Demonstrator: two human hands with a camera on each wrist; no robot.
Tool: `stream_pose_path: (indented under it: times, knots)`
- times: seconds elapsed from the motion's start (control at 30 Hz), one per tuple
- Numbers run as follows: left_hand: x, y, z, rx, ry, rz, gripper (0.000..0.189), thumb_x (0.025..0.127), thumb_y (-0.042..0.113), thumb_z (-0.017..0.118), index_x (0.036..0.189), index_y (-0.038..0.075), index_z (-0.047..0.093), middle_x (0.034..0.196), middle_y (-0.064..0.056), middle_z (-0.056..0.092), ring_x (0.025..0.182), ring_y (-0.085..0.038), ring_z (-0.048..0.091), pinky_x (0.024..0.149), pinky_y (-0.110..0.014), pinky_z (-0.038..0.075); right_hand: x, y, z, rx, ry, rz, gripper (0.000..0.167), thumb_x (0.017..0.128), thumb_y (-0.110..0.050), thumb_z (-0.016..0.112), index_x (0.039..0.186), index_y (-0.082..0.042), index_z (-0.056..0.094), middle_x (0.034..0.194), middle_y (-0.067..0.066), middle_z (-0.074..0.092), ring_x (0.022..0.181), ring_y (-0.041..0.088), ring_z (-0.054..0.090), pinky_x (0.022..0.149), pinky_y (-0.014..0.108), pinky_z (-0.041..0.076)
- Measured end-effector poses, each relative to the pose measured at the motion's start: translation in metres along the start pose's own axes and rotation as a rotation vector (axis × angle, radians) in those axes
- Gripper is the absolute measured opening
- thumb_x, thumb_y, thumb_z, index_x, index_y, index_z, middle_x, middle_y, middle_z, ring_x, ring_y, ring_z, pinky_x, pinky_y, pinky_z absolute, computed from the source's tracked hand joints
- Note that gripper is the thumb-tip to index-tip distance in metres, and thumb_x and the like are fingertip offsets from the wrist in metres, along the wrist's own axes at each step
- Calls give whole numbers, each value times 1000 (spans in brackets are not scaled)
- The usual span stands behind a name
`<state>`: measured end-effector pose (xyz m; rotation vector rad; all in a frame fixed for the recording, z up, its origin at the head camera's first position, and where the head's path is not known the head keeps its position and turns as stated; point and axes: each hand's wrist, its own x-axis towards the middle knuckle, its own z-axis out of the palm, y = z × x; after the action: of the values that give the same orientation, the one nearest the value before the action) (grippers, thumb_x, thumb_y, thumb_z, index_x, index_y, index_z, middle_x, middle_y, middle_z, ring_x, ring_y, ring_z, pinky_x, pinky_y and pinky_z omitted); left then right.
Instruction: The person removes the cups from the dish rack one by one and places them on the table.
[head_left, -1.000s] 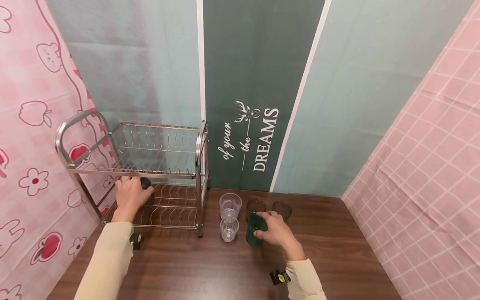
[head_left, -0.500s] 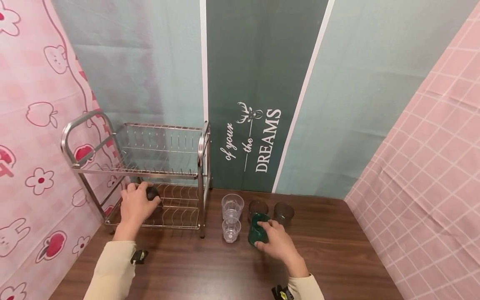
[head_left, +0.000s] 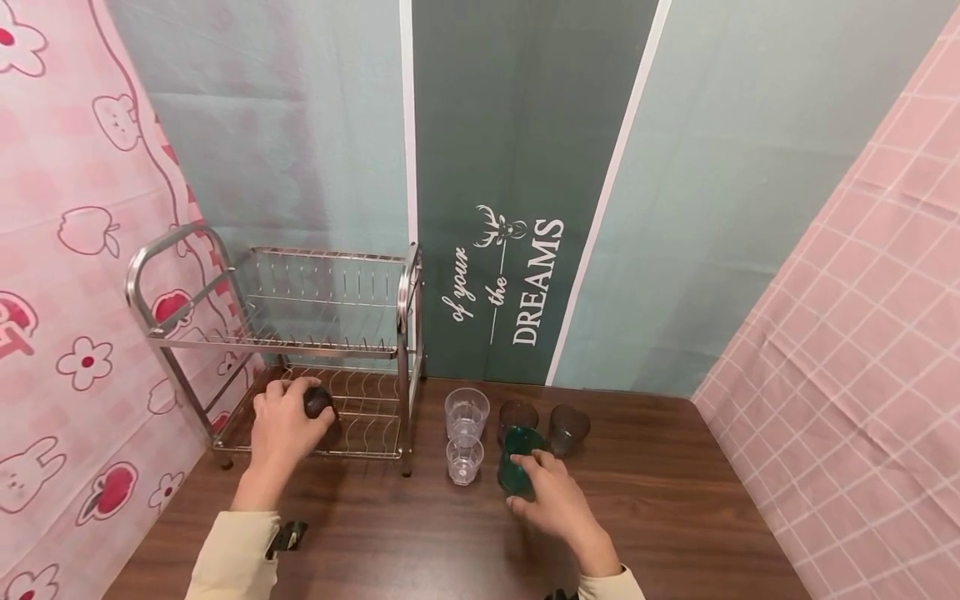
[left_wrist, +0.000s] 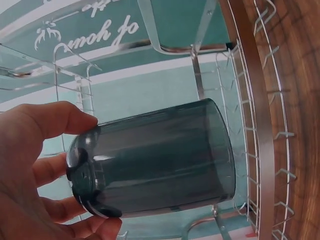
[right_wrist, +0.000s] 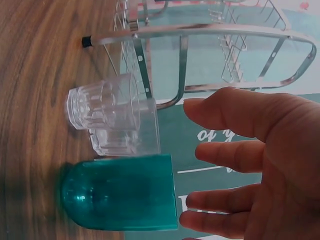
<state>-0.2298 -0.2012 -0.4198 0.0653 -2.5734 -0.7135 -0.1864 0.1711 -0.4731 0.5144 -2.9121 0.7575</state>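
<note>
My left hand (head_left: 285,421) grips a dark, see-through plastic cup (left_wrist: 155,160) by its rounded base, thumb on one side and fingers on the other. The cup is upside down, its wide rim facing the wire shelf, close over the front of the dish rack's (head_left: 345,350) lower tier. My right hand (head_left: 555,500) has its fingers spread loosely, just above the rim of a teal green cup (right_wrist: 120,192) that stands upright on the table. In the right wrist view a gap shows between thumb and fingers, with nothing held.
Two clear cups, the far one (head_left: 467,408) and the near one (head_left: 464,462), stand left of the green cup. Two dark cups (head_left: 517,415) (head_left: 569,429) stand behind it and to the right. Curtains hang behind and on both sides of the wooden table (head_left: 420,542).
My left hand has drawn the dark cup toward the right and nearer me, from deeper in the rack. My right hand's fingers have loosened from the green cup and shifted slightly nearer me.
</note>
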Motion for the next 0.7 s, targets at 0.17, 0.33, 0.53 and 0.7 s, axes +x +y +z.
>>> stream_pose_path:
  times: [0.17, 0.33, 0.53, 0.7]
  knots:
    - [-8, 6, 0, -12, -25, -6, 43, 74, 20, 68, 114, 6, 58, 114, -29, 42, 97, -48, 38, 68, -58, 38, -1, -3, 3, 6, 13, -31, 55, 74, -23, 76, 123, -6, 58, 121, 27, 48, 109, 45, 47, 75, 56, 45]
    - [-15, 12, 1, -21, -23, 10, 42, 73, 18, 69, 112, 5, 59, 113, -29, 44, 97, -47, 38, 72, -56, 36, -3, -7, 7, 19, 10, -59, 53, 74, -25, 75, 121, -6, 59, 121, 28, 49, 108, 45, 49, 74, 55, 46]
    - [-22, 16, 5, -18, -15, 41, 44, 71, 21, 70, 111, 4, 60, 108, -29, 47, 92, -46, 41, 69, -54, 38, -3, -12, 13, 38, 71, -94, 49, 74, -21, 75, 118, -6, 60, 115, 20, 53, 104, 38, 53, 76, 52, 46]
    - [-30, 19, 12, -49, -4, 70, 45, 69, 22, 73, 108, 4, 60, 102, -27, 50, 89, -47, 44, 73, -54, 35, -3, -15, 21, 99, 121, -129, 47, 74, -19, 75, 117, -8, 61, 112, 11, 56, 104, 29, 55, 82, 47, 45]
